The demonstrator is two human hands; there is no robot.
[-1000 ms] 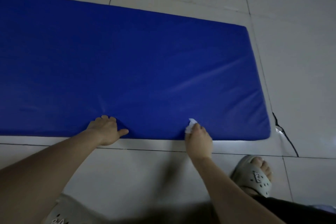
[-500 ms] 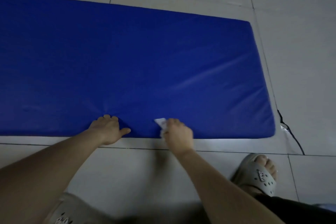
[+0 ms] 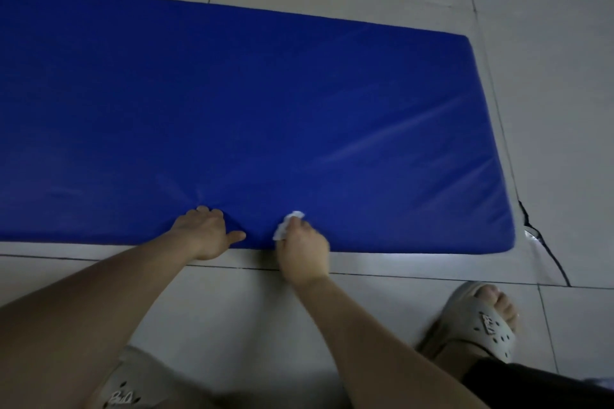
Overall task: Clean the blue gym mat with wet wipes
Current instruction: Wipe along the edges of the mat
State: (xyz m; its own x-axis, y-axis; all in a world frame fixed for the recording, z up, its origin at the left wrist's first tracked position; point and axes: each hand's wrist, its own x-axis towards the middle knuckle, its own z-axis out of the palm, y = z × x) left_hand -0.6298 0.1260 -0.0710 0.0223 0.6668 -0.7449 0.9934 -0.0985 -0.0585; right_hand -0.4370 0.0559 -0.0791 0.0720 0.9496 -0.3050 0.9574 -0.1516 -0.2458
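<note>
The blue gym mat [image 3: 265,103] lies flat on the pale tiled floor and fills most of the view. My left hand [image 3: 206,232] presses down on its near edge, fingers on the top surface, thumb out to the right, denting the padding. Just to the right, my right hand [image 3: 304,249] grips a crumpled white wet wipe [image 3: 288,224] and holds it against the mat's near edge. The wipe sticks out past my fingers onto the blue surface.
Tiled floor [image 3: 252,315] runs along the near side of the mat. My right foot in a grey sandal [image 3: 481,322] stands at the lower right, and another sandal [image 3: 126,385] shows at the bottom left. A dark cable [image 3: 545,249] lies by the mat's right corner.
My right hand has slid left along the mat's near edge with the wipe, ending close to my left hand. The left hand stays pressed in the same spot.
</note>
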